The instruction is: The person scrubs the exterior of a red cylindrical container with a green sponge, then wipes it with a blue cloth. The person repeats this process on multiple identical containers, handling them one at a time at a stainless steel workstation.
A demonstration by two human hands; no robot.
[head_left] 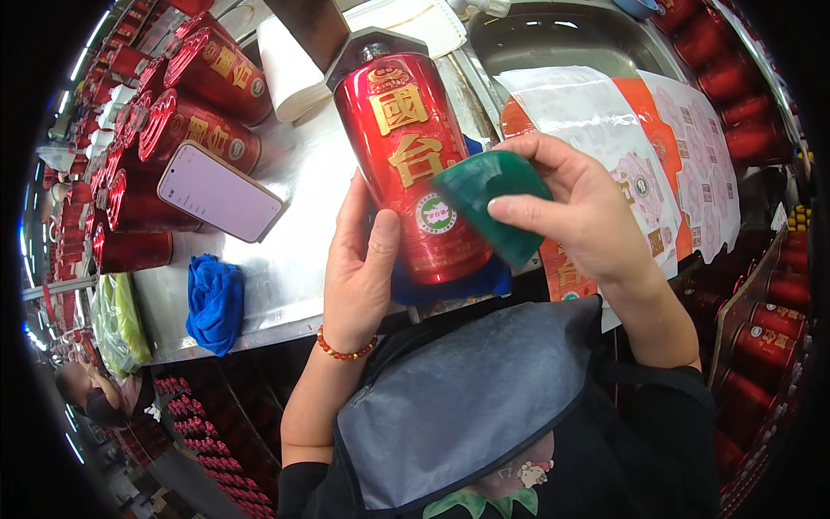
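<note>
A glossy red bottle (406,242) with gold characters lies on its side in front of me, its neck toward a dark angled stand (313,30). My left hand (361,268) cups its left side, thumb along the front. Low on the bottle sits a round white and green sticker (436,214). Between thumb and fingers, my right hand (577,208) grips a dark green flat scraper (497,203). The scraper's slightly blurred left edge overlaps the bottle's right side beside the sticker; whether it presses there I cannot tell. A blue cloth (484,281) lies partly under the bottle.
A phone (218,192) leans near several red bottles (207,130) at left. A crumpled blue cloth (215,303) lies on the metal table (285,298). Sticker sheets (575,104) spread at right, before a metal sink (562,43). Red bottles (761,346) fill crates at right. Another person (99,394) is far left.
</note>
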